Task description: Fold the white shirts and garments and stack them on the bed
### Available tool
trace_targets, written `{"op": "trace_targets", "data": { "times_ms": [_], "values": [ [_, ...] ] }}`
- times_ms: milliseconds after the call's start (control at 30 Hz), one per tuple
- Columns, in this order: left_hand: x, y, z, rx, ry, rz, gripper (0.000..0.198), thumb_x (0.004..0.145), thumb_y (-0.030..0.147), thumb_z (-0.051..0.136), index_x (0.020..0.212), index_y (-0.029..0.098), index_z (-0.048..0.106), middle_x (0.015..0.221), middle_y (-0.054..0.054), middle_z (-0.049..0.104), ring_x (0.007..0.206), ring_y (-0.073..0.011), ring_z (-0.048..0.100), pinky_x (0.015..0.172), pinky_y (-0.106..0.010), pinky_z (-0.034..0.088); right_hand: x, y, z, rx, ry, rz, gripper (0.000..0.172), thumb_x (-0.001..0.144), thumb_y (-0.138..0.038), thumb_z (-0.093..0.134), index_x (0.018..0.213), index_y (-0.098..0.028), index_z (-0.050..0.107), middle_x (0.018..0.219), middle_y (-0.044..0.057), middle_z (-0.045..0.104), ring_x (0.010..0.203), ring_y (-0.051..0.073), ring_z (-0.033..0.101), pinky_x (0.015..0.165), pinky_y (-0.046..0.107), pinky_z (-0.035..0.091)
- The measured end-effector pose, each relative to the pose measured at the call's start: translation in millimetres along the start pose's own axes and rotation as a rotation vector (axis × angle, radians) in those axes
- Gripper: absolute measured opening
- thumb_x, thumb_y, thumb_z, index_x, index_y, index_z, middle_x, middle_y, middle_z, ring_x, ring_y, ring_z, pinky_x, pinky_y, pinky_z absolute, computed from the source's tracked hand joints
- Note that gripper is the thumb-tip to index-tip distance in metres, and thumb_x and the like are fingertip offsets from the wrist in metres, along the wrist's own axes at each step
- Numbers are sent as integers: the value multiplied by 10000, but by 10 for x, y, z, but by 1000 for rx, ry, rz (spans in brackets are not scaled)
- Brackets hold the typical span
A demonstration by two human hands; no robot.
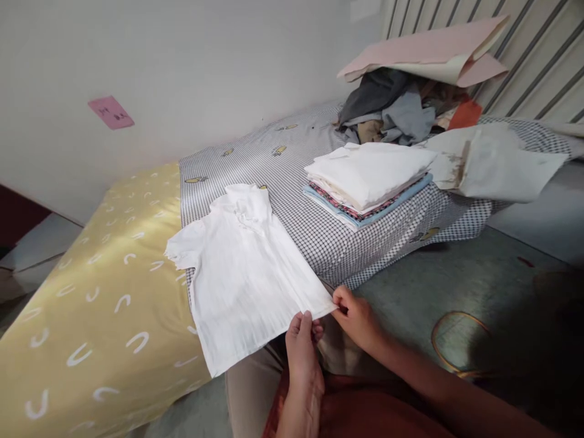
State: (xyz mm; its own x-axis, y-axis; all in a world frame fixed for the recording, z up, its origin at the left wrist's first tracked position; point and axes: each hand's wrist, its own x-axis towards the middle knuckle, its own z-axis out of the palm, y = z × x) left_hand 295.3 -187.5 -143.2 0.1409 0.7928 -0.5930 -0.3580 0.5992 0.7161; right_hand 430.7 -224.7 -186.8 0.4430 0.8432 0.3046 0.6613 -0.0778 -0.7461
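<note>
A white short-sleeved shirt [249,274] lies spread flat on the bed, its collar away from me and its hem toward me. One short sleeve shows on the left; the right sleeve is not visible. My left hand [303,344] pinches the hem between thumb and fingers, right of its middle. At the hem's right corner, my right hand [356,316] has its fingers closed on the cloth. Both hands are near each other, just past the bed's front edge.
A stack of folded clothes [371,173] sits on the checked sheet [292,237], right of the shirt. Behind it are a heap of crumpled clothes [392,103] and a pink sheet [424,52]. Yellow cloth [114,316] covers the left side. A thin hoop-like loop [435,340] lies on the floor.
</note>
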Motion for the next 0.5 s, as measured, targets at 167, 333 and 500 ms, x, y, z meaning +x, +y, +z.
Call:
{"op": "trace_targets", "data": {
  "times_ms": [167, 333, 500],
  "values": [
    [140, -120, -86, -8, 22, -110, 670, 269, 540, 973, 672, 170, 587, 544, 22, 635, 485, -66, 534, 491, -173, 413, -89, 120, -11, -232, -166, 25, 113, 825, -146, 491, 820, -254, 525, 536, -80, 533, 462, 127, 534, 504, 237, 250],
    [355, -252, -194, -47, -2, -148, 679, 241, 525, 980, 647, 186, 554, 515, 24, 627, 456, -78, 540, 463, -178, 391, -33, 211, -271, -305, -316, 42, 237, 798, -94, 439, 882, -270, 574, 610, -63, 636, 545, 153, 630, 541, 240, 351],
    [596, -469, -287, -6, -44, -186, 652, 295, 562, 963, 618, 196, 532, 506, 22, 622, 434, -95, 548, 436, -185, 355, 427, 110, -413, -218, -75, 5, 239, 901, -227, 420, 1001, -259, 635, 875, 29, 722, 749, 194, 694, 665, 295, 520]
  ]
}}
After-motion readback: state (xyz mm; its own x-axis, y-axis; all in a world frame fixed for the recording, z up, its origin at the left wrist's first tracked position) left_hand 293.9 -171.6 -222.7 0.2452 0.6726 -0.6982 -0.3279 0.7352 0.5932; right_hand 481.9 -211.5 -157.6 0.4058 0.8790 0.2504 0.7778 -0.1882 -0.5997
